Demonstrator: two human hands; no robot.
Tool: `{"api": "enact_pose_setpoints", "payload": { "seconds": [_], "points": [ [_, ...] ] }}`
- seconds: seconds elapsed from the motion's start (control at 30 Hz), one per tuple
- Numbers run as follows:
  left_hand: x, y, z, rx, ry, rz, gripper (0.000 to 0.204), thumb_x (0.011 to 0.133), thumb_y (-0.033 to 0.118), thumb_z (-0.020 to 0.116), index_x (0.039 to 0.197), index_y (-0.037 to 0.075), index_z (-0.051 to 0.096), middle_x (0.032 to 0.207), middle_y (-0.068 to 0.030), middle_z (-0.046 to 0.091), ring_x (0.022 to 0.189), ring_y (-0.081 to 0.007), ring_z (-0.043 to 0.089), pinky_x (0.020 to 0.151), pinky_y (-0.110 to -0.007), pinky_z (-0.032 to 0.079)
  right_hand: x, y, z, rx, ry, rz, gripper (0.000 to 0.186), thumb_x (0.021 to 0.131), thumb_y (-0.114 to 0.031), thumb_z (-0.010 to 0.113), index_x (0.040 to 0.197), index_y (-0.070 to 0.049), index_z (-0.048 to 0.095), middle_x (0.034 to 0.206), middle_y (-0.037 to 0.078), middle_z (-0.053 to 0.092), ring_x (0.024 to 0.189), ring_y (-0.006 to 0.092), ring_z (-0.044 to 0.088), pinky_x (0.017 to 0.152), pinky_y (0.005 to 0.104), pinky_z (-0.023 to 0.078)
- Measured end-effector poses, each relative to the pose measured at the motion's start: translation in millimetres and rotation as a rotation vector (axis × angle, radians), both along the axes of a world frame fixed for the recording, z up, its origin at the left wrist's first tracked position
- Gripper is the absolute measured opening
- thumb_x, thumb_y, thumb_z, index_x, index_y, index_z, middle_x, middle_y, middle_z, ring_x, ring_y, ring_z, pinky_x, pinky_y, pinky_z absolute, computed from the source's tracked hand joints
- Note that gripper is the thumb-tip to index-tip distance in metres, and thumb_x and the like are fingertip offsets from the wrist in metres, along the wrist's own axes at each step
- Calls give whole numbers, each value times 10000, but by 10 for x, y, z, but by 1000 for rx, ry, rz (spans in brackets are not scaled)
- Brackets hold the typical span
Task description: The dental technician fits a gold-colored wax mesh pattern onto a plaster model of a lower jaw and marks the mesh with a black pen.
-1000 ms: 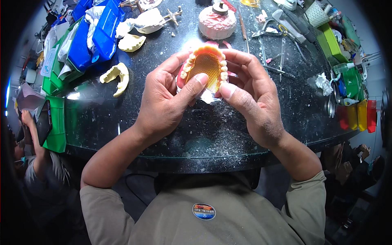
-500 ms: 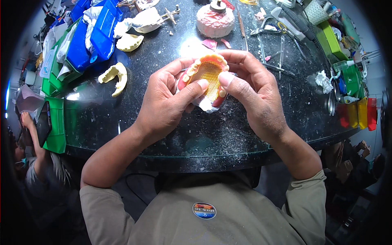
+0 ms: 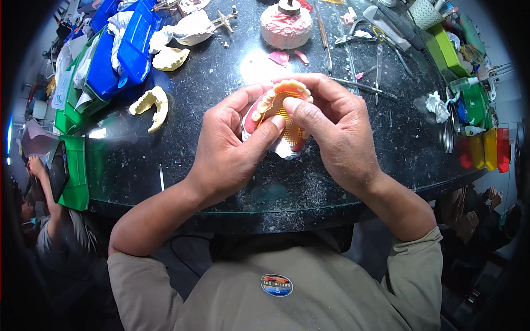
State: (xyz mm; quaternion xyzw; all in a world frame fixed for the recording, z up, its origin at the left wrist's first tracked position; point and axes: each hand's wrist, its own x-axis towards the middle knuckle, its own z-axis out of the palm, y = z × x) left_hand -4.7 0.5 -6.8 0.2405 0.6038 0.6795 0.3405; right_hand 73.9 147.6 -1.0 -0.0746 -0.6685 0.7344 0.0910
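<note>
denture [image 3: 255, 116] on a white base [image 3: 286, 150] is held between both hands, over the bench [image 3: 127, 171] – teeth turned up, gold mesh [image 3: 291, 132] seen inside the arch. left side of denture is gripped by the left hand [image 3: 223, 146]: thumb pressed on the mesh, index finger wrapped round the outer side. far and right sides are gripped by the right hand [image 3: 348, 138]: thumb laid on the mesh a bit farther up, index finger curled round the far rim. so both hands are clamped on the denture, thumbs apart but near each other; the remaining fingers are mostly hidden – their state cannot be told.

pink scraps [image 3: 279, 57] are seen just beyond the hands, a pink-and-white block [image 3: 286, 28] behind them. a curved cast [image 3: 152, 107] is left lying to the left, near the blue bin [image 3: 138, 49]. pliers [image 3: 359, 36] and a thin brown-handled tool [image 3: 322, 30] are laid beyond the right hand; crumpled tissue [image 3: 438, 106] is placed farther right, near the lime box [image 3: 443, 49].
</note>
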Motion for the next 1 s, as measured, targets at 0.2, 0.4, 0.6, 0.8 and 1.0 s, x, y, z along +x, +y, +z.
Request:
{"api": "enact_pose_setpoints", "payload": {
  "seconds": [0.2,0.4,0.6,0.8,1.0],
  "points": [
    [58,20,4,78,24,56,388,908,-2,568,1272,-67,449,1020,-83,622,863,-64,600,707,-187,489,-16,-43,-59,-64,1,-28,249,945,-135,568,1159,-11,592,939,23,645,791,32,597,653,179,495],
    [98,31,13,82,12,57,410,908,-22,555,1291,-68,417,1061,-112,627,932,-94,619,760,-207,512,-25,-107,-98,-174,29,-65,234,951,-117,552,1149,1,593,839,13,622,656,7,521,533,156,428],
    [119,34,15,72,45,72,424,907,-32,549,1301,-68,396,1101,-136,616,952,-113,627,771,-209,521,-20,-148,-80,-202,37,-63,258,956,-122,545,1193,-27,578,959,1,614,740,3,531,595,151,429],
    [140,34,-1,86,41,94,443,907,-37,542,1316,-69,375,1114,-151,610,972,-120,627,794,-207,524,-6,-144,-86,-185,58,-42,268,967,-132,531,1215,-35,560,916,-13,591,660,-21,460,531,135,368],
    [129,27,-11,123,82,78,441,907,-36,544,1314,-64,378,1101,-145,611,962,-111,625,777,-197,521,-15,-163,-81,-149,90,-48,256,972,-133,527,1207,-36,554,913,-19,585,655,-22,455,529,136,366]
  ]
}}
